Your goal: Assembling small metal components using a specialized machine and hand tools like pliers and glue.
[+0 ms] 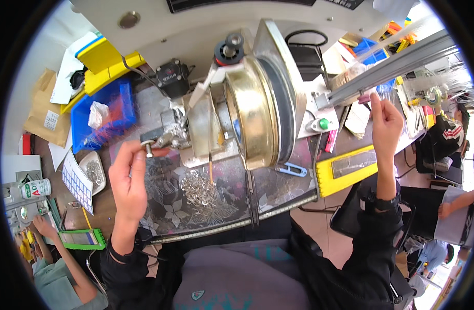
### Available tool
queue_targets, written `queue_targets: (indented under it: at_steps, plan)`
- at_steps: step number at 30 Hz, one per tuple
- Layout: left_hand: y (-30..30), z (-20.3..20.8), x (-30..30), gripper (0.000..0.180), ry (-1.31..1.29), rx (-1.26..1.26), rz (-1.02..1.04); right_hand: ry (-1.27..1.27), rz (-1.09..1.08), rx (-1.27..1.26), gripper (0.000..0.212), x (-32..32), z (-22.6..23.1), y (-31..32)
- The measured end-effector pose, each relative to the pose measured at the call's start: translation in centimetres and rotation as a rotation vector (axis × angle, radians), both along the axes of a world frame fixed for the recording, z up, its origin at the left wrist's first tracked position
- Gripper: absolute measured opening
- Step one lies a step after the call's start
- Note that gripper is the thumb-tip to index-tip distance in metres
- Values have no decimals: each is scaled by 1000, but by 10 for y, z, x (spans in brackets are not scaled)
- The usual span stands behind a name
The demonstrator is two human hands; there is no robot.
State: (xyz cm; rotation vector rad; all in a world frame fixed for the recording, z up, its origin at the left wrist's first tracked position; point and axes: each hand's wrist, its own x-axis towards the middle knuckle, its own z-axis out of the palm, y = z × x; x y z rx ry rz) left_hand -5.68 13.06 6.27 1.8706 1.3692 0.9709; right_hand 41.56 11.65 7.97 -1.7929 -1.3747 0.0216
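A bench machine with a wide brass-coloured drum [252,113] stands in front of me. My left hand [129,181] is closed at the left end of its metal clamp mechanism [172,134], thumb and fingers around a small metal bolt [148,149]. Out to the right, my right hand [386,121] is raised in a pinch beside the aluminium rail [392,62]. At its fingertips is a small purple-pink piece [364,98] by the rail. Below the clamp lies a pile of small silvery metal pieces [200,188] on the dark flowered mat [167,214].
On the left are a blue bin [104,116], a white dish of small metal parts [94,173] and a green tray [83,239]. A yellow tray [345,170] juts over the right bench edge. Co-workers sit at both sides; one person's hand [45,227] shows at left.
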Motion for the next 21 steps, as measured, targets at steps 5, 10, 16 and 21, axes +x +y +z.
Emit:
queue_targets:
  at_steps: [5, 10, 16, 21]
  plan:
    - [-1, 1, 5, 19, -33, -17, -29, -77, -11, 75, 42, 2, 9, 0]
    - [-4, 6, 4, 15, -49, -64, -21, -155, -13, -62, 41, -4, 10, -2]
    - [-1, 0, 2, 14, -145, -95, -14, 136, 100, -165, 36, -53, -28, -9]
    - [5, 21, -8, 12, 160, 29, -55, 17, 205, -249, 26, -56, -32, -23]
